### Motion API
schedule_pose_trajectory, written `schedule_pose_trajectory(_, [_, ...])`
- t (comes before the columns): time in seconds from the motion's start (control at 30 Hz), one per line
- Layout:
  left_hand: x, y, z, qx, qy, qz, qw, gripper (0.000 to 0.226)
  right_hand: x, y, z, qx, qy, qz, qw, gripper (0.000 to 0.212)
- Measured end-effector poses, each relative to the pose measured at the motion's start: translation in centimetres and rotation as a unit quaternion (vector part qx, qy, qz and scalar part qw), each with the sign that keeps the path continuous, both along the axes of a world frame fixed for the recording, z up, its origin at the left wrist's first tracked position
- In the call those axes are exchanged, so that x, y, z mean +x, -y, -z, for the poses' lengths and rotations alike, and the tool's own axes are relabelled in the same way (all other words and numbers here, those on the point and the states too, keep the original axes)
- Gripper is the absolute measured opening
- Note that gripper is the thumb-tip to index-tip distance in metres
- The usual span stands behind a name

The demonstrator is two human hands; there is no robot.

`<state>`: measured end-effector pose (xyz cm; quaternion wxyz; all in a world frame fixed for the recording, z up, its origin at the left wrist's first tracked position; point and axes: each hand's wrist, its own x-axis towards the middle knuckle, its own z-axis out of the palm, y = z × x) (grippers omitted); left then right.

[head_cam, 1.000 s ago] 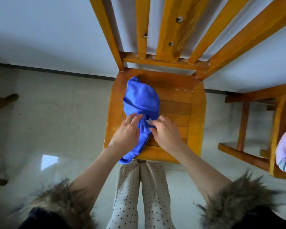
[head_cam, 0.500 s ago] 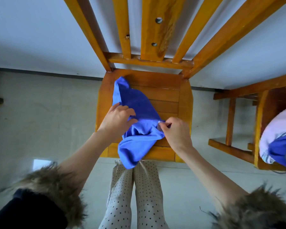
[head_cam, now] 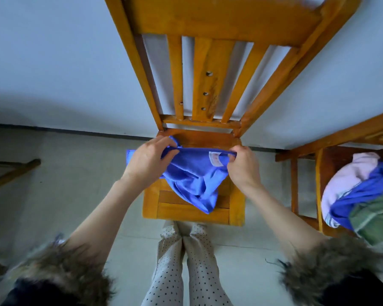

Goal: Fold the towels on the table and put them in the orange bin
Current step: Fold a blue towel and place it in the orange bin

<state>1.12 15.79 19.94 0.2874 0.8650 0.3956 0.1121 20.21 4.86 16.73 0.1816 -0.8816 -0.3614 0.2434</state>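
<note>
Single view only, head-worn, wide-angle. Looks forward and steeply down over a wooden chair (head_cam: pixel 192 208), seat near frame centre, backrest stretching up and splayed by lens distortion. Close range: both forearms reach in from the bottom corners, left hand (head_cam: pixel 149 164) and right hand (head_cam: pixel 243 168) mid-frame. Straight below, legs in dotted trousers (head_cam: pixel 186 266) on pale floor (head_cam: pixel 60 195). White wall (head_cam: pixel 53 62) fills upper half. At right edge, partly cut off, second wooden piece (head_cam: pixel 318 186). No second view for overlap.
</note>
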Motion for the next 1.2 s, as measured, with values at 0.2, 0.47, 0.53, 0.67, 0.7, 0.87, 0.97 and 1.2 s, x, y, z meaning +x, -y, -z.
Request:
schedule_pose_trajectory(0.2, [-2.2, -0.7, -8.6, 0.058, 0.043, -0.047, 0.996, 0.008, 0.8, -1.0, -7.8, 0.052, -0.005, 0.005, 0.999, 0.023])
schedule_pose_trajectory(0.47, [-4.4, -0.8, -16.2, 0.02, -0.027, -0.07, 0.997, 0.044, -2.0, -4.2, -20.9, 0.191, -0.063, -0.148, 0.968, 0.019])
schedule_pose_trajectory(0.53, [-3.3, 0.0, -17.8, -0.01, -0.003, -0.036, 0.999, 0.059, -3.6, -5.2, -24.0, 0.208, -0.068, -0.203, 0.954, 0.017])
schedule_pose_trajectory(0.67, [-1.6, 0.9, -21.0, -0.072, 0.138, -0.076, 0.985, 0.011, -5.8, -6.5, -28.7, 0.285, -0.089, -0.217, 0.929, 0.011])
schedule_pose_trajectory(0.7, [-1.7, 0.7, -21.9, -0.067, 0.157, -0.094, 0.981, 0.02, -6.0, -6.7, -29.4, 0.305, -0.093, -0.206, 0.925, 0.011])
schedule_pose_trajectory(0.87, [-2.5, -0.4, -27.0, 0.002, 0.194, -0.137, 0.971, 0.041, -5.8, -6.9, -30.6, 0.317, -0.212, -0.124, 0.916, 0.019])
schedule_pose_trajectory(0.97, [-3.1, -1.1, -29.4, 0.042, 0.22, -0.18, 0.958, 0.045, -6.3, -7.3, -31.0, 0.268, -0.277, -0.177, 0.906, 0.014])
schedule_pose_trajectory(1.2, [-7.2, -2.0, -34.4, 0.084, 0.277, -0.244, 0.926, 0.043, -11.3, -9.3, -29.7, 0.203, -0.274, -0.247, 0.907, 0.01])
